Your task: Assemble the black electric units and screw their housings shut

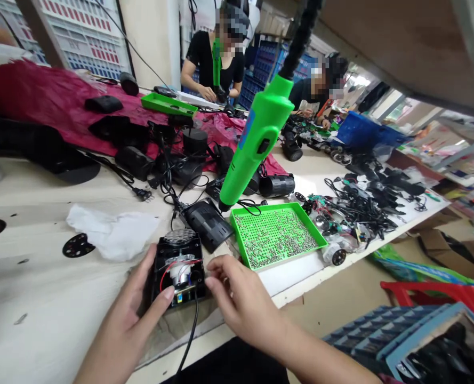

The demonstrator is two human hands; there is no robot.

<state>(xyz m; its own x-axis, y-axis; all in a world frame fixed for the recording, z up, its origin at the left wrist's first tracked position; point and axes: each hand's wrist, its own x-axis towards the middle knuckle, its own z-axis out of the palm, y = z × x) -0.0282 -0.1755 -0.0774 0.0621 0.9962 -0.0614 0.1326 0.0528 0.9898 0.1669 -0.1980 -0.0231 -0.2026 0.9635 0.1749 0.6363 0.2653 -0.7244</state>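
On your left, a black disc (79,245) is lying on the table (40,298), partly under a crumpled white sheet (112,232). Next, your left hand (135,314) is gripping the black housing (177,269), its thumb pressing the near left edge and its fingers closing around the left side. The housing is sitting at the table's near edge, its open side facing up and showing a white-and-silver motor (181,272), red wires and a clear round part; a black cable (191,330) is trailing from its near end. Just beyond, a slotted black cover (208,224) is resting on the table. Your right hand (244,298) is curling beside the housing's right edge, thumb and fingertips drawn close together; whether they are pinching anything small cannot be told. Above, a green electric screwdriver (252,138) is hanging tip down, near a green tray (279,234) that is holding many small screws. Farther right, a heap of black parts and cables (364,202) is spreading along the table.
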